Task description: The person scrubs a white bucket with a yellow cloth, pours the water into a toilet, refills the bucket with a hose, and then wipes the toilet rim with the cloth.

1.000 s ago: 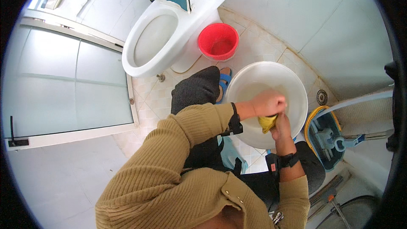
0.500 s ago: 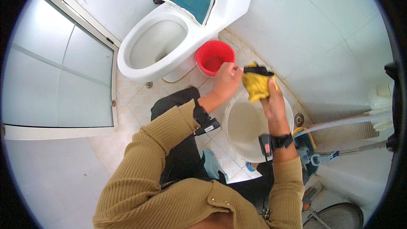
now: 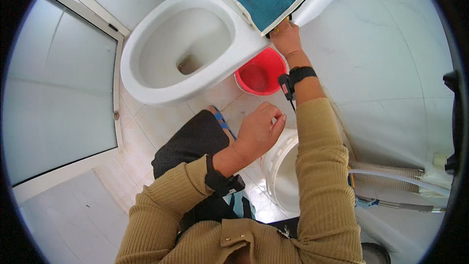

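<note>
My right hand (image 3: pixel 287 39) reaches far forward to the side of the white toilet (image 3: pixel 171 90), by the lower corner of the raised seat with its teal cover (image 3: pixel 273 2). Its fingers are closed on a yellow and black cloth (image 3: pixel 276 30); only small bits of it show, the rest being hidden by the hand and the seat. My left hand (image 3: pixel 261 129) hangs in the air in front of the red bucket (image 3: pixel 261 71), fingers curled in and thumb against them, with nothing visible in it. Below my right forearm stands a large white bucket (image 3: pixel 276 176), partly covered by my sleeve.
A frosted glass door (image 3: pixel 63 83) in a pale frame is on the left. Along the tiled wall (image 3: pixel 381 63) at right run a pale hose (image 3: pixel 400 177) and a metal pole (image 3: pixel 415 207). My foot in a blue sandal (image 3: pixel 223 121) rests on the tiled floor (image 3: pixel 171 122).
My right hand has carried the cloth from above the white bucket forward to the toilet seat. My left hand has come back toward me. The view has shifted closer to the toilet.
</note>
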